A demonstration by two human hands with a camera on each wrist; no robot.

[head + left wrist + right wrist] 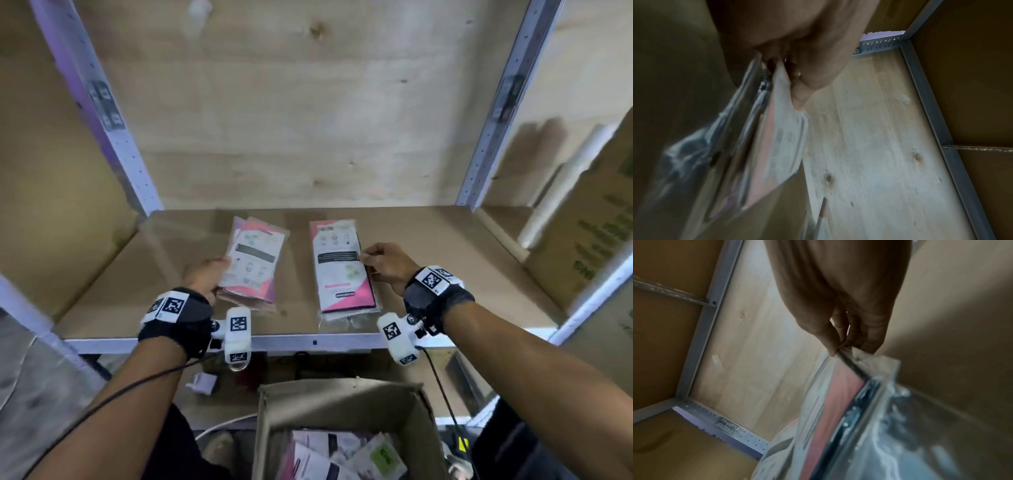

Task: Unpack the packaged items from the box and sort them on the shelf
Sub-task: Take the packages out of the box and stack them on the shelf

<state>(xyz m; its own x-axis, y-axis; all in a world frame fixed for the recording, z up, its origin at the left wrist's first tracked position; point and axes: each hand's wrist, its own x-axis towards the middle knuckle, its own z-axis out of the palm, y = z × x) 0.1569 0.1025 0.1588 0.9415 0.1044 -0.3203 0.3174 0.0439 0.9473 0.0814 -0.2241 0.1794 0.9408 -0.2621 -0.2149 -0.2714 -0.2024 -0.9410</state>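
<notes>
Two lots of pink-and-white packets in clear plastic lie on the brown shelf board (144,274). My left hand (219,274) grips the left edge of the top left packet (253,253), which sits on a small stack. In the left wrist view the thumb (797,100) presses that packet (785,146) against the curled fingers. My right hand (368,257) pinches the right edge of the right packet (339,270); the right wrist view shows the fingertips (833,350) closed on its plastic rim (838,402). The open cardboard box (270,428) below holds several more packets.
Grey metal uprights (493,130) frame the bay, with a plywood back panel (308,102) behind. A large printed carton (589,233) and a white roll (555,192) fill the bay to the right. The shelf's metal front rail (308,342) runs just below my wrists.
</notes>
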